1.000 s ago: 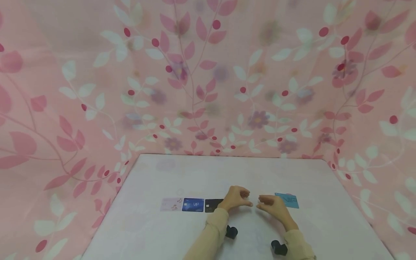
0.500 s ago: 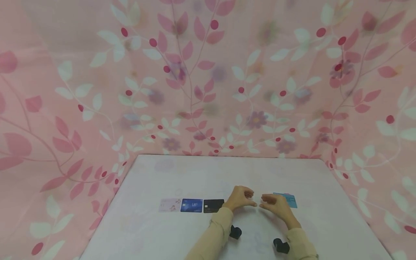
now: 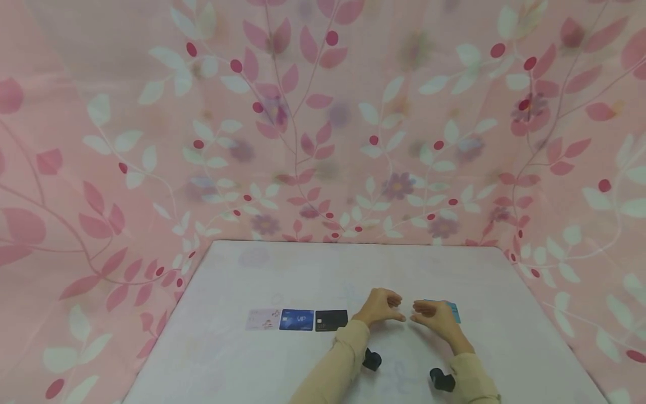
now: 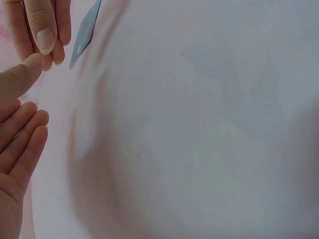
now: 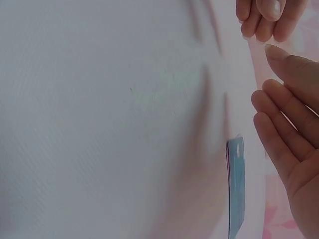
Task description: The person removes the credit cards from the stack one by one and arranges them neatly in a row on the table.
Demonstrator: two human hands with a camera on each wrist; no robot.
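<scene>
My left hand [image 3: 379,307] and right hand [image 3: 437,320] hover over the white table, facing each other a short gap apart. Their fingers are bent loosely, thumbs apart from them, and neither holds anything. A light blue card [image 3: 455,311] lies behind the right hand, which hides most of it in the head view; the same card [image 5: 237,184] appears edge-on near the right fingers in the right wrist view. Left of my left hand, a row on the table holds a black card [image 3: 331,320], a dark blue VIP card [image 3: 296,320] and a pale pink patterned card [image 3: 263,319].
Black devices [image 3: 372,360] [image 3: 443,380] show beside the two wrists. The white table [image 3: 303,269] runs back to a pink floral cloth [image 3: 323,168], which also rises along both sides.
Both hands have shifted right together, keeping a small gap between them. The black card now shows whole, while the right hand covers more of the light blue card.
</scene>
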